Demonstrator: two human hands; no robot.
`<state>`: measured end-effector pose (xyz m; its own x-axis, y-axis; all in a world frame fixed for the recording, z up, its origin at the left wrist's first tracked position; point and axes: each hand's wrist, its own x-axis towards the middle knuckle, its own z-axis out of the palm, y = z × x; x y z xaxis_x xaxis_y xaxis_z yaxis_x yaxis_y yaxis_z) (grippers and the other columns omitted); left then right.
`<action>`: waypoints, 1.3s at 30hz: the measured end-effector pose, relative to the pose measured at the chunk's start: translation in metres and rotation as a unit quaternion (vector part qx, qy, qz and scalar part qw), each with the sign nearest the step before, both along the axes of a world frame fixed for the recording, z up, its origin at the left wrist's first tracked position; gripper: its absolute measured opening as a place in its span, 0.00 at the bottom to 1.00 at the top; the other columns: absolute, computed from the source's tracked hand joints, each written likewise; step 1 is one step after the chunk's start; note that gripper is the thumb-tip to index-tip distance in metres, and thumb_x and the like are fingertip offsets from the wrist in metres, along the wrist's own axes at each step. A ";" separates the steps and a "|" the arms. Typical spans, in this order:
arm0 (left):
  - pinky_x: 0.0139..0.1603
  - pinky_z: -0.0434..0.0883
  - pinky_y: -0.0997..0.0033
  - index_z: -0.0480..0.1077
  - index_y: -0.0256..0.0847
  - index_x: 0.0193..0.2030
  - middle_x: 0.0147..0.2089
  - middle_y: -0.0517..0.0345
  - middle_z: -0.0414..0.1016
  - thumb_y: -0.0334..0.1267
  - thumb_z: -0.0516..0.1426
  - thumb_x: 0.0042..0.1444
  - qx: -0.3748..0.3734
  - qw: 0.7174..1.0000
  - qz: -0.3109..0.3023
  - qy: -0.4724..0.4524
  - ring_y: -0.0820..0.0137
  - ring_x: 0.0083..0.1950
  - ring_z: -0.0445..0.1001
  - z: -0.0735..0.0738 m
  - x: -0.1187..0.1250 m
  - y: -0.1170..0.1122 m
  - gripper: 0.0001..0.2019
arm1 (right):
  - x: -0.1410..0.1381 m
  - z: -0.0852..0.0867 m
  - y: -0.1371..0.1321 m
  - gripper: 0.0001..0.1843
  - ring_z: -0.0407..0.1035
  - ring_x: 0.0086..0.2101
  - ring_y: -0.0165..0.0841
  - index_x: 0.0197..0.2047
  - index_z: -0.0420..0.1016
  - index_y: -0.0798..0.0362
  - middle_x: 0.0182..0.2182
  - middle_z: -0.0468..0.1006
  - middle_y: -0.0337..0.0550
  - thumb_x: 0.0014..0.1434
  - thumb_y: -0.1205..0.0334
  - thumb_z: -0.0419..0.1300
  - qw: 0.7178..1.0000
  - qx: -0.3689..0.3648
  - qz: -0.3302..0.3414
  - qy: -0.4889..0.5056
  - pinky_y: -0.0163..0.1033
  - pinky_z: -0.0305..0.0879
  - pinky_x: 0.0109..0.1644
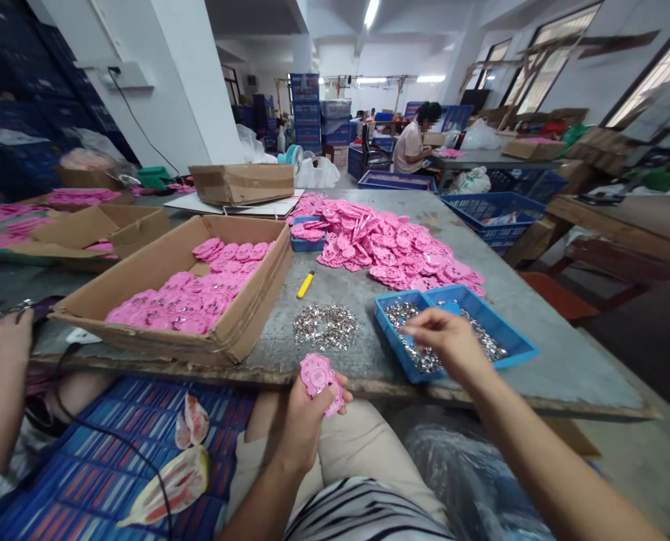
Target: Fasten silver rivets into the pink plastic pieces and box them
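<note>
My left hand [306, 413] grips a flat pink plastic piece [319, 382] with a scalloped outline, just off the table's front edge. Over the left compartment of a blue divided tray [515, 356] is my right hand [445, 338], its fingers pinched together; whether a small part is between them cannot be made out. Small shiny metal parts [487, 338] fill the tray's compartments. A loose heap of similar metal bits [324, 327] lies on the table between my hands. Behind it rests a yellow-handled screwdriver [306, 285].
A large pile of pink pieces [391, 240] covers the table's middle. To the left stands a cardboard box [256, 319] holding more. A co-worker's hand [2, 338] is at far left. Peeled pomelo pieces [177, 481] lie on the striped bench [104, 443]. Another person [411, 146] sits farther back.
</note>
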<state>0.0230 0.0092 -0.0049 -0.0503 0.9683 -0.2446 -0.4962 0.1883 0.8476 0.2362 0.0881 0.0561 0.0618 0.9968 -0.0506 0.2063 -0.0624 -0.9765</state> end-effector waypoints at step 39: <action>0.17 0.64 0.76 0.65 0.39 0.33 0.23 0.65 0.72 0.37 0.61 0.31 -0.027 0.968 0.171 0.184 0.77 0.16 0.64 -0.020 -0.004 0.014 0.18 | -0.105 -0.089 -0.035 0.18 0.57 0.24 0.27 0.22 0.70 0.54 0.22 0.68 0.36 0.41 0.49 0.70 0.981 -0.048 0.144 0.120 0.35 0.53 0.30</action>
